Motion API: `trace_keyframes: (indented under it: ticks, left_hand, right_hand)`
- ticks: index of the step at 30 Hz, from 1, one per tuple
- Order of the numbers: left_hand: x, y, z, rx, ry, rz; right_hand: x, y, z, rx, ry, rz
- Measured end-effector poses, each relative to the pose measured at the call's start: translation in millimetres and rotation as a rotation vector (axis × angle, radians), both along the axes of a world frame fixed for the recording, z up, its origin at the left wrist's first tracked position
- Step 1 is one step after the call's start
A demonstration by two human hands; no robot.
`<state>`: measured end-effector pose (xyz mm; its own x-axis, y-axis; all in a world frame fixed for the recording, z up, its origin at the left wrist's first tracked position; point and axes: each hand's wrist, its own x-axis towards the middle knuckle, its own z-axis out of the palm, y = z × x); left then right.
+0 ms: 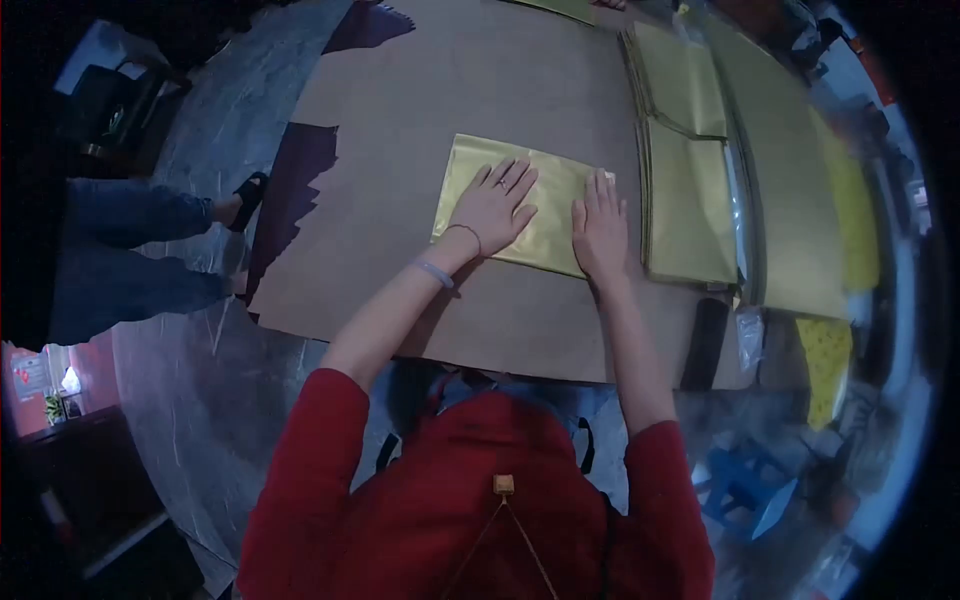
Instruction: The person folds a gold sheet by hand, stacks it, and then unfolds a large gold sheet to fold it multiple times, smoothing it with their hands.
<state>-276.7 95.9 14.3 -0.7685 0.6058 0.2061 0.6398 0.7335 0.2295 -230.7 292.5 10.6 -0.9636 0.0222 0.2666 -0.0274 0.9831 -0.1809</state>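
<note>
A shiny gold sheet [552, 178], perhaps folded or layered, lies flat on the brown table in front of me. My left hand [495, 208] rests palm down on its middle-left part, fingers stretched and spread. On the sheet's right edge my right hand [602, 226] lies flat, fingers extended and the thumb slightly apart. Beside the right fingertips a small pale spot shows at the sheet's corner; I cannot make out what it is. Neither hand grips anything.
Stacked gold sheets [690, 210] stand along the table's right side, near yellow material [845, 220]. A dark strip [707, 343] lies at the front right. Dark purple jagged pieces [295, 190] line the left edge. A person's legs [140, 245] are at left; a blue stool [745, 490] stands below right.
</note>
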Motion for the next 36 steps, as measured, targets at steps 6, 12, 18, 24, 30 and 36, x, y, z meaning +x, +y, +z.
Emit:
trace_keyframes:
  ticks: [6,12,18,24,30,36]
  left_hand:
    - [2.1,1.6,-5.4,0.026,-0.002,0.027]
    - [58.9,74.5,4.8,0.036,-0.096,0.132]
    - [72.1,78.8,-10.7,0.204,-0.101,0.207]
    - [70.4,64.4,-6.0,0.154,-0.135,0.193]
    - [68.9,32.2,-4.0,0.106,-0.127,0.219]
    - [69.5,-0.6,0.7,0.105,-0.083,0.291]
  right_hand:
    - [-2.7,0.2,-9.2,0.037,0.035,0.009]
    - [-2.1,6.1,-11.7,0.054,0.015,0.050]
    - [-3.9,9.6,-14.6,0.026,0.002,0.063]
    - [-5.2,7.1,-11.0,0.049,-0.027,0.008]
    - [-4.8,5.0,-12.1,0.031,-0.003,0.000]
    - [-3.5,3.6,-7.8,0.070,-0.033,-0.010]
